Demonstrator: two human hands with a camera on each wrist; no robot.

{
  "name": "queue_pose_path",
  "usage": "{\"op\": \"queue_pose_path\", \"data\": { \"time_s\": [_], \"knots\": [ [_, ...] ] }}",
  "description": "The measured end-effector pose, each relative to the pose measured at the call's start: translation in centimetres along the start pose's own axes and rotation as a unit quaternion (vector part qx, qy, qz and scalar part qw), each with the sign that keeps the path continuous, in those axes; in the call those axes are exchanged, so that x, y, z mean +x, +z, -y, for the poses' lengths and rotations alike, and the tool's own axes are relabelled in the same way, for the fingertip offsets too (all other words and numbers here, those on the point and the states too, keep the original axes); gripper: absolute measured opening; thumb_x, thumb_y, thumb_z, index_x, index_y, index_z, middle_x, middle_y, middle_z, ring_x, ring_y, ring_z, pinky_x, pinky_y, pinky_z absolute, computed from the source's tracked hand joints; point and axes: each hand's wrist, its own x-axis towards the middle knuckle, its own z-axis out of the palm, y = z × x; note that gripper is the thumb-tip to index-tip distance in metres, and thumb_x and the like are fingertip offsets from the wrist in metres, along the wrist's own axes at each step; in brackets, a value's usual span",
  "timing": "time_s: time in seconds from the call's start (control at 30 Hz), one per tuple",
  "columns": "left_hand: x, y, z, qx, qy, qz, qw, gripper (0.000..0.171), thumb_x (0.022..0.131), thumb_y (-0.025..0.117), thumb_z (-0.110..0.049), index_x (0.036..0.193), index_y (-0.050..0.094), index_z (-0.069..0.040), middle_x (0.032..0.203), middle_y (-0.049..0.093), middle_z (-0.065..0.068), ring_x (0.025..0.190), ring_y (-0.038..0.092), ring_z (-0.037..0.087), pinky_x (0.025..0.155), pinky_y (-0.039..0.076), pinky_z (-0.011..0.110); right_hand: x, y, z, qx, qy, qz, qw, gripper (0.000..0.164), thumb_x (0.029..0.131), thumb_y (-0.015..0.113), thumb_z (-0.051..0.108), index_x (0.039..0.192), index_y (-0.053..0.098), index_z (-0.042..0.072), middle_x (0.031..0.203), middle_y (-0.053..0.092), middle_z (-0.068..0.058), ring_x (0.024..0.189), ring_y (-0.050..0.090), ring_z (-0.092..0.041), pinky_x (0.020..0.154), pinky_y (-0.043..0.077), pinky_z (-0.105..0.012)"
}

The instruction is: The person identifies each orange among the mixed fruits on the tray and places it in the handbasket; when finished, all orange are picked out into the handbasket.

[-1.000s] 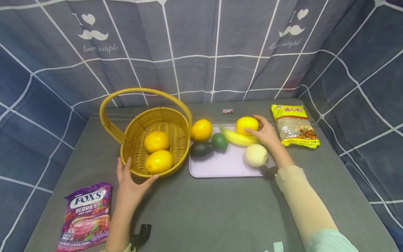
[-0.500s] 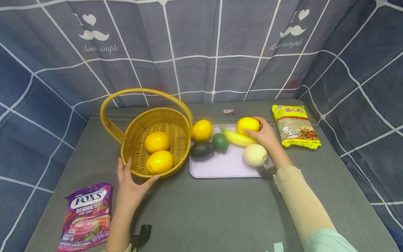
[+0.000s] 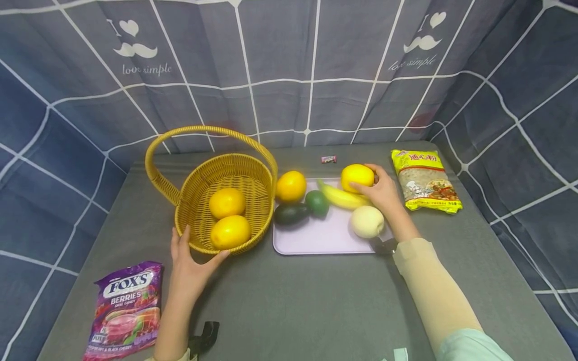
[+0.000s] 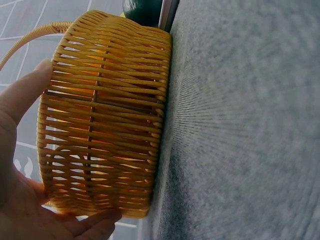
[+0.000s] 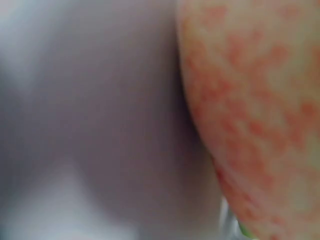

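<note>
My right hand grips a yellow lemon at the back right of the pale purple tray. A banana lies just left of it, and a pale peach sits below the wrist. That peach's red-speckled side fills the right of the right wrist view; the hand and lemon are not seen there. My left hand holds the near side of a wicker basket, thumb and fingers spread around its wall. Inside lie an orange and another lemon.
On the tray's left are another orange, a dark avocado and a green fruit. A purple candy bag lies front left, a yellow pasta bag back right. One small wrapped candy sits behind the tray.
The lemon in my right hand has risen slightly toward the back of the tray. My left hand and the basket stay as they were.
</note>
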Motion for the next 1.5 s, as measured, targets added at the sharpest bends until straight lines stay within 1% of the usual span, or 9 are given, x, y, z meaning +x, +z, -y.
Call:
{"op": "queue_pose_path", "data": {
  "time_s": [0.17, 0.37, 0.53, 0.67, 0.9, 1.07, 1.23, 1.37, 1.5],
  "knots": [
    [0.0, -0.2, -0.2, -0.004, -0.015, 0.017, 0.9997, 0.115, 0.076, 0.073, -0.060, 0.156, 0.000, -0.023, 0.160, -0.012, 0.014, 0.140, 0.011, 0.050, 0.103, 0.018, 0.071, -0.2, -0.4, 1.2, 0.005, -0.010, -0.009, 1.000, 0.079, 0.076, 0.081, 0.041, 0.141, 0.046, 0.013, 0.134, 0.051, -0.019, 0.112, 0.052, -0.033, 0.096, 0.042, -0.047],
    [0.0, -0.2, -0.2, -0.006, -0.015, 0.016, 0.9997, 0.116, 0.075, 0.074, -0.059, 0.156, 0.000, -0.023, 0.160, -0.006, 0.018, 0.140, 0.013, 0.050, 0.105, 0.018, 0.069, -0.8, -1.0, 2.9, 0.021, -0.021, -0.017, 0.999, 0.078, 0.076, 0.082, 0.039, 0.141, 0.046, 0.014, 0.134, 0.051, -0.016, 0.114, 0.053, -0.033, 0.095, 0.044, -0.046],
    [0.0, -0.2, -0.2, -0.004, -0.012, 0.013, 0.9998, 0.115, 0.075, 0.074, -0.059, 0.157, 0.002, -0.022, 0.159, -0.002, 0.019, 0.140, 0.013, 0.049, 0.106, 0.018, 0.068, -1.8, -1.5, 5.3, 0.063, -0.040, -0.016, 0.997, 0.076, 0.076, 0.083, 0.032, 0.140, 0.047, 0.013, 0.136, 0.050, -0.013, 0.115, 0.054, -0.032, 0.096, 0.045, -0.044],
    [0.0, -0.2, -0.2, -0.003, -0.011, 0.013, 0.9999, 0.115, 0.075, 0.074, -0.059, 0.157, 0.002, -0.021, 0.159, -0.001, 0.019, 0.140, 0.014, 0.048, 0.106, 0.018, 0.068, -3.0, -1.4, 7.4, 0.097, -0.065, -0.009, 0.993, 0.073, 0.077, 0.083, 0.025, 0.140, 0.049, 0.014, 0.136, 0.050, -0.010, 0.116, 0.055, -0.028, 0.097, 0.046, -0.040],
    [-0.1, -0.3, -0.1, -0.007, -0.015, 0.017, 0.9997, 0.115, 0.075, 0.074, -0.059, 0.157, 0.001, -0.022, 0.160, -0.001, 0.018, 0.141, 0.013, 0.048, 0.105, 0.017, 0.069, -4.4, -0.2, 10.4, 0.132, -0.094, 0.013, 0.987, 0.070, 0.077, 0.083, 0.020, 0.138, 0.050, 0.014, 0.134, 0.053, -0.006, 0.114, 0.056, -0.023, 0.092, 0.049, -0.032],
    [-0.1, -0.3, -0.2, -0.008, -0.013, 0.017, 0.9997, 0.115, 0.075, 0.074, -0.059, 0.157, 0.002, -0.022, 0.160, 0.000, 0.018, 0.141, 0.014, 0.047, 0.106, 0.018, 0.068, -5.3, 0.9, 12.1, 0.157, -0.111, 0.029, 0.981, 0.070, 0.076, 0.084, 0.015, 0.138, 0.052, 0.013, 0.132, 0.055, -0.006, 0.113, 0.057, -0.022, 0.093, 0.048, -0.035],
    [-0.1, -0.3, -0.2, -0.011, -0.009, 0.016, 0.9998, 0.114, 0.076, 0.074, -0.058, 0.157, 0.002, -0.022, 0.160, 0.000, 0.018, 0.141, 0.013, 0.047, 0.106, 0.018, 0.068, -6.1, 2.1, 13.5, 0.160, -0.126, 0.048, 0.978, 0.071, 0.073, 0.086, 0.017, 0.136, 0.053, 0.015, 0.131, 0.056, -0.003, 0.109, 0.058, -0.022, 0.092, 0.049, -0.039],
    [-0.1, -0.3, -0.1, -0.010, -0.008, 0.016, 0.9998, 0.114, 0.076, 0.074, -0.058, 0.157, 0.002, -0.021, 0.160, 0.000, 0.018, 0.141, 0.013, 0.046, 0.106, 0.017, 0.068, -6.6, 3.3, 14.7, 0.161, -0.132, 0.072, 0.975, 0.073, 0.071, 0.087, 0.020, 0.136, 0.053, 0.018, 0.132, 0.054, 0.000, 0.111, 0.058, -0.023, 0.091, 0.050, -0.040],
    [-0.1, -0.2, -0.1, -0.008, -0.007, 0.015, 0.9998, 0.114, 0.076, 0.074, -0.057, 0.157, 0.002, -0.021, 0.160, 0.001, 0.018, 0.141, 0.014, 0.047, 0.106, 0.018, 0.067, -7.0, 4.8, 15.9, 0.135, -0.150, 0.087, 0.975, 0.075, 0.070, 0.088, 0.025, 0.136, 0.053, 0.021, 0.134, 0.054, 0.004, 0.114, 0.055, -0.021, 0.093, 0.049, -0.038]
  ]
}}
